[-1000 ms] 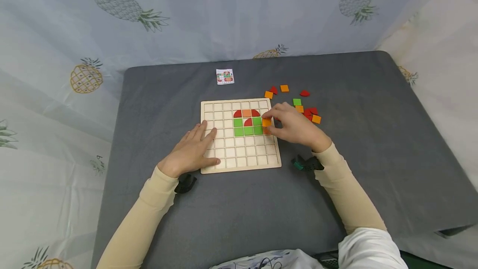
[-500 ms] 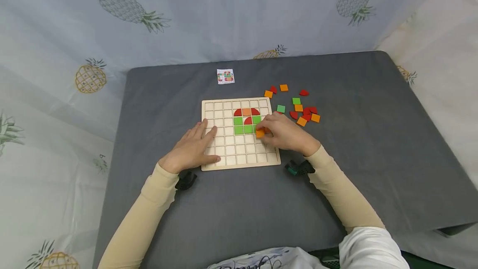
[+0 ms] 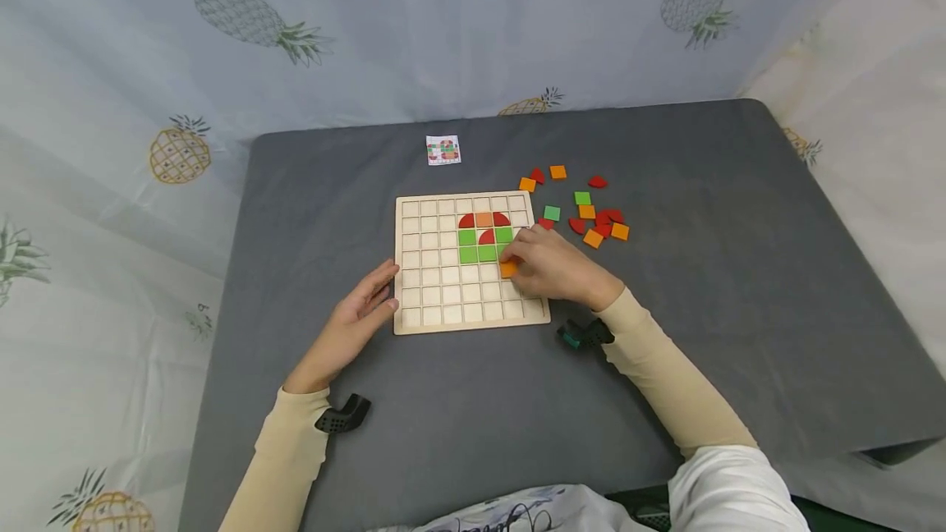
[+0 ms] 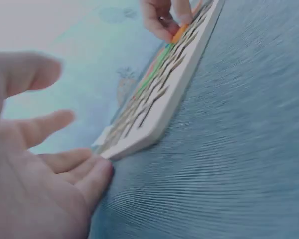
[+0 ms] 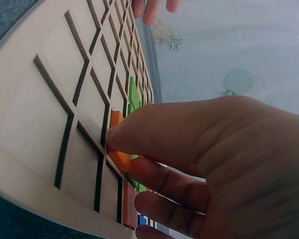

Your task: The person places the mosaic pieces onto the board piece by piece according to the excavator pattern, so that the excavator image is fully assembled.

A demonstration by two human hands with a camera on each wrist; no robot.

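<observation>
A wooden grid board [image 3: 451,317] lies on the table, with red, green and orange pieces set in its upper right part. My right hand [image 3: 559,267] pinches an orange square tile [image 3: 508,269] between thumb and fingers. The tile [image 5: 120,160] looks tilted against the grid in the right wrist view, and the thumb covers part of it. My left hand [image 3: 346,331] is beside the board's left edge with fingers extended. Its lower fingertips [image 4: 103,168] meet the board's corner in the left wrist view.
Loose red pieces, orange squares and green squares [image 3: 582,198] lie scattered beyond the board's right side. A small printed card [image 3: 443,150] with a coloured grid pattern lies behind the board. Grey cloth covers the table [image 3: 739,269]; a pineapple-print curtain [image 3: 443,39] hangs behind it.
My right hand has carried the orange tile leftward and toward me, to a cell below the green row. My left hand has slid off the board's surface to its left edge.
</observation>
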